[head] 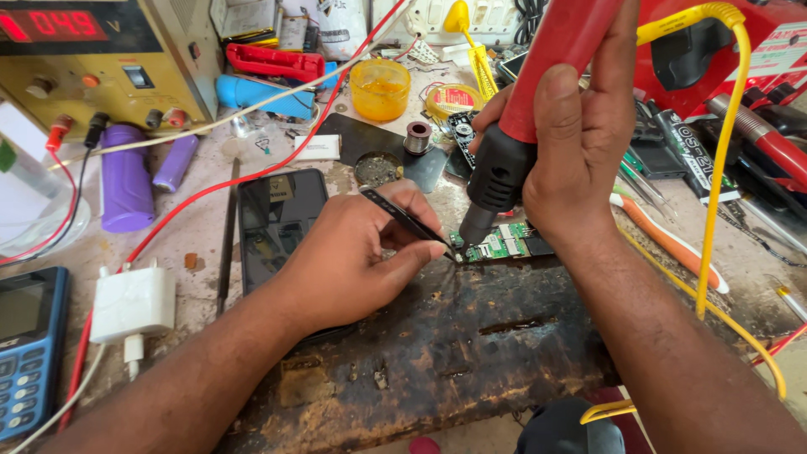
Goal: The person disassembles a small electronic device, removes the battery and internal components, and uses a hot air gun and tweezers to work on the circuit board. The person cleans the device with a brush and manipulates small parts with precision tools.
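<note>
Small green circuit board (498, 244) lies at the far edge of a scorched dark wooden work block (445, 345), centre of scene, between both hands. Left hand (353, 256) pinches thin black metal tweezers (409, 221), thumb and forefinger clenched on them; the tweezer tips touch the left end of the board. Right hand (580, 143) is wrapped tight around a red-and-black hot-air rework handle (521, 126), held tilted, its dark nozzle pointing down at the board, just above it; contact cannot be told. A yellow cord (725, 126) loops from the far right down past the right forearm.

Just left of the left hand a black smartphone (277, 223) lies screen up, partly under the wrist. Further left a white plug-in charger (133, 307) and red wire (252, 172). At the near left edge a blue keypad phone (29, 345). Far left a yellow bench power supply with red digit display (92, 59), with two purple cylindrical cells (139, 181) just in front of it. Far centre an orange translucent plastic jar (380, 88), a small solder spool (417, 137) near it. Right of the right hand an orange-and-white handled tool (668, 244) lies on the bench, near scattered tools and a red case (756, 50) at the far right.
</note>
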